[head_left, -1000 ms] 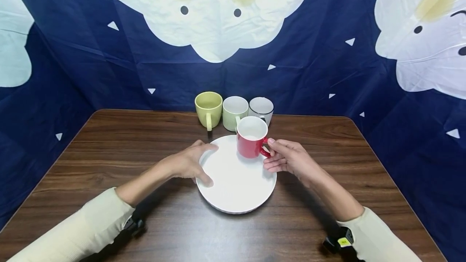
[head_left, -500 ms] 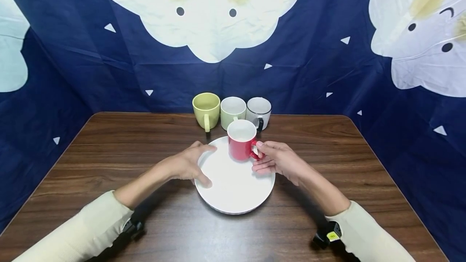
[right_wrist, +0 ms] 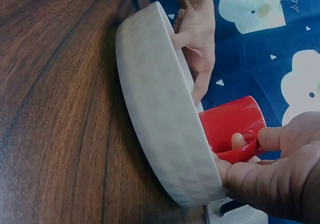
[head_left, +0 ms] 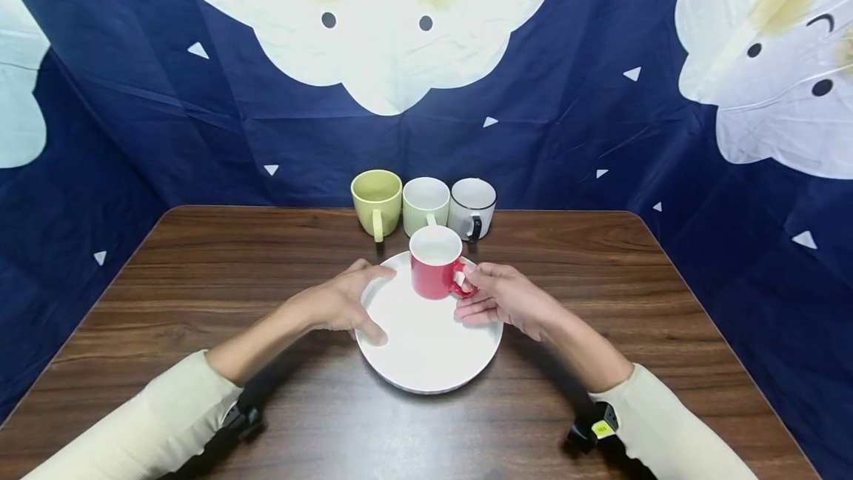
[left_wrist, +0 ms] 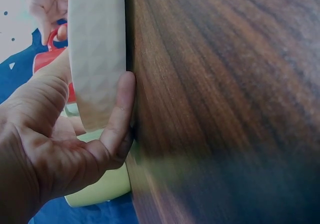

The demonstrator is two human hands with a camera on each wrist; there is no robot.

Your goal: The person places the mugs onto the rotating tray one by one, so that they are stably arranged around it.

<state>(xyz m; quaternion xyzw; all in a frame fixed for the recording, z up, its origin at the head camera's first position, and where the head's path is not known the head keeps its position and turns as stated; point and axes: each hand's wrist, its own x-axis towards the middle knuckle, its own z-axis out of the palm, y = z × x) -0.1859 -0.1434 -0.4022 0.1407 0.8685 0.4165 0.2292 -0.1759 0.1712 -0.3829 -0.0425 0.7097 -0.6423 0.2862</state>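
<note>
1. A dark wood-grain surface is backed by a blue cloth, printed with white clouds and hung beyond the fingers.
2. The red mug is pinched by its handle in the right hand's fingers and held upright over the white dish; whether its base touches cannot be told.
3. The dish's rim is gripped by the left hand, the thumb laid over it.
4. The step in hand is judged to be placing the mug; a level base, a steadied dish and a gentle loosening of the right fingers would be called for.
5. The mug is glossy and cylindrical; the round dish is walled with diamond facets.
6. Beyond the fingers, a row is formed by a tapered yellow-green mug, a ribbed pale-green mug and a dark-rimmed white mug.
</note>
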